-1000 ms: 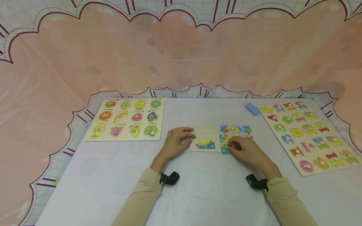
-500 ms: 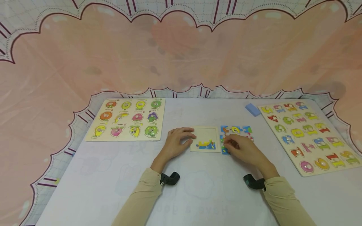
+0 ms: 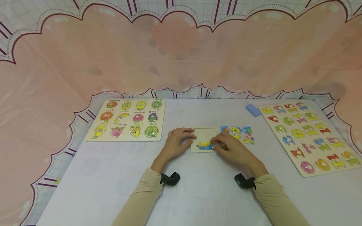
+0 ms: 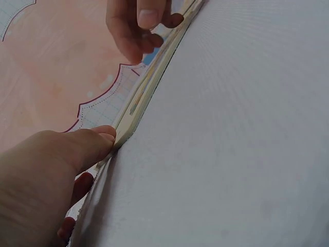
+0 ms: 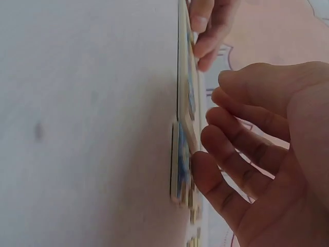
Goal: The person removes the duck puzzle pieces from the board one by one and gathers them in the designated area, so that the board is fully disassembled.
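A small wooden puzzle tray [image 3: 204, 133] lies mid-table, with blue and yellow puzzle pieces [image 3: 205, 145] along its near side. My left hand [image 3: 176, 140] rests its fingertips on the tray's left rim; in the left wrist view, the thumb [image 4: 97, 141] touches the corner. Over the tray's right rim is my right hand [image 3: 233, 149], thumb and index together as if pinching a small puzzle piece, mostly hidden by the fingers. Loose puzzle pieces [image 3: 237, 129] lie right of the tray, partly behind that hand. One blue piece [image 5: 182, 154] lies beside the tray's corner.
A fruit knob-puzzle board [image 3: 128, 125] lies at the left back of the white table [image 3: 186, 201]. On the right is a number puzzle board [image 3: 304, 125], with a blue block [image 3: 253, 110] by its far corner. A patterned cloth [image 3: 181, 56] hangs behind.
My right hand has moved left from the loose pieces to the tray's right side, uncovering some of those pieces. The left hand stays on the tray's left rim.
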### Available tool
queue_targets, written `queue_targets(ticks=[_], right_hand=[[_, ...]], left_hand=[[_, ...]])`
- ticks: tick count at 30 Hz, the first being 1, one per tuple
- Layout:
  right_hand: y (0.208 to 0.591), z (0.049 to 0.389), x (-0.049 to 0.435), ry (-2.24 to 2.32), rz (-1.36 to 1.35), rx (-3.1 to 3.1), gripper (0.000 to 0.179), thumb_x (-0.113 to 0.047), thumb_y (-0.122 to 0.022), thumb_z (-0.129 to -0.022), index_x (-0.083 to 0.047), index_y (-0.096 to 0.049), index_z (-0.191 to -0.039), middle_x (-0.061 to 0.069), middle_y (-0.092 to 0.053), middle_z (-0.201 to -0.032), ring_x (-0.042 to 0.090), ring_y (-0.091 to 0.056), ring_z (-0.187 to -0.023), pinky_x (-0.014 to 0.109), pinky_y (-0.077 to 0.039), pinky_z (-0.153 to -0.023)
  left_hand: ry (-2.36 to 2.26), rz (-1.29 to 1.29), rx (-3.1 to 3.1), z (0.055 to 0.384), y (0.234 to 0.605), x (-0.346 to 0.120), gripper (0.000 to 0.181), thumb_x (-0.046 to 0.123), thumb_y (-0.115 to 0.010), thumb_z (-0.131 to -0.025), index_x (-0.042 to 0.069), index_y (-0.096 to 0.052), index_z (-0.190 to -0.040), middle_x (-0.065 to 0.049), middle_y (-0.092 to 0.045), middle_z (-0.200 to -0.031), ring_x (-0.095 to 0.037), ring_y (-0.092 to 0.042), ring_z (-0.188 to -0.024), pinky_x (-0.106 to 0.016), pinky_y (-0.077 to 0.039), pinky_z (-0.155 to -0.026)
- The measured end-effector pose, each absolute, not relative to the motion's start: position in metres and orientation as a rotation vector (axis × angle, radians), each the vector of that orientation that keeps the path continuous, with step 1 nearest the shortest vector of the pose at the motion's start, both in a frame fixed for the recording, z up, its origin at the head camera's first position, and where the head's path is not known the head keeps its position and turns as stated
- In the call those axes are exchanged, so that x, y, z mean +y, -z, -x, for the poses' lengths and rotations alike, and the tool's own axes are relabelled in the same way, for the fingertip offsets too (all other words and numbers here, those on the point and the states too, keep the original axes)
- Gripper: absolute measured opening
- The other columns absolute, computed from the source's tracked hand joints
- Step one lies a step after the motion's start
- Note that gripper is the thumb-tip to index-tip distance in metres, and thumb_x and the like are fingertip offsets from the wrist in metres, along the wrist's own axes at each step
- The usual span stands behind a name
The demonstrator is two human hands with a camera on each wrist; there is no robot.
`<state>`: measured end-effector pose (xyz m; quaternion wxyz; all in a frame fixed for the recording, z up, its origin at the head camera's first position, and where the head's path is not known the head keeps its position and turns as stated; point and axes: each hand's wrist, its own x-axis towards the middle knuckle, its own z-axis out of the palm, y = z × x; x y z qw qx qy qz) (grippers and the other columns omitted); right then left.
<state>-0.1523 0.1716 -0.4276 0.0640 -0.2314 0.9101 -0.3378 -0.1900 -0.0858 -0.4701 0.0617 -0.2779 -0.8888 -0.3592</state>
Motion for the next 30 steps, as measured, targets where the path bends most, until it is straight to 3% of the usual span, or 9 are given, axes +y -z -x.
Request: queue_targets(ticks=[2, 5, 30], right_hand=[[0.428, 0.154, 0.167, 0.986, 0.729, 2.751, 0.024, -0.018, -0.06, -0.091, -0.013, -0.064, -0.114, -0.001, -0.057, -0.11, 0.014, -0.052, -0.091, 0.03, -0.045, -0.078], [0.43, 0.156, 0.161, 0.924, 0.762, 2.761, 0.028, -0.019, -0.061, -0.091, -0.013, -0.063, -0.117, -0.001, -0.055, -0.114, 0.01, -0.048, -0.082, 0.027, -0.043, -0.074], [0.435, 0.155, 0.151, 0.85, 0.793, 2.829, 0.031, -0.017, -0.069, -0.086, -0.012, -0.064, -0.116, 0.005, -0.052, -0.113, 0.017, -0.048, -0.093, 0.033, -0.043, -0.08]], left_hand=[[1.085, 0.844, -2.679, 0.19, 0.471, -0.086, 0.014, 0.019, -0.065, -0.089, 0.022, -0.072, -0.1, 0.002, -0.062, -0.126, -0.021, -0.052, -0.12, -0.05, -0.03, -0.101], [1.088, 0.846, -2.672, 0.189, 0.471, -0.086, 0.014, 0.019, -0.065, -0.089, 0.022, -0.072, -0.1, 0.002, -0.062, -0.126, -0.021, -0.052, -0.12, -0.05, -0.031, -0.101], [1.069, 0.839, -2.708, 0.19, 0.469, -0.086, 0.015, 0.02, -0.065, -0.089, 0.023, -0.071, -0.102, 0.002, -0.061, -0.128, -0.02, -0.051, -0.122, -0.05, -0.029, -0.104]])
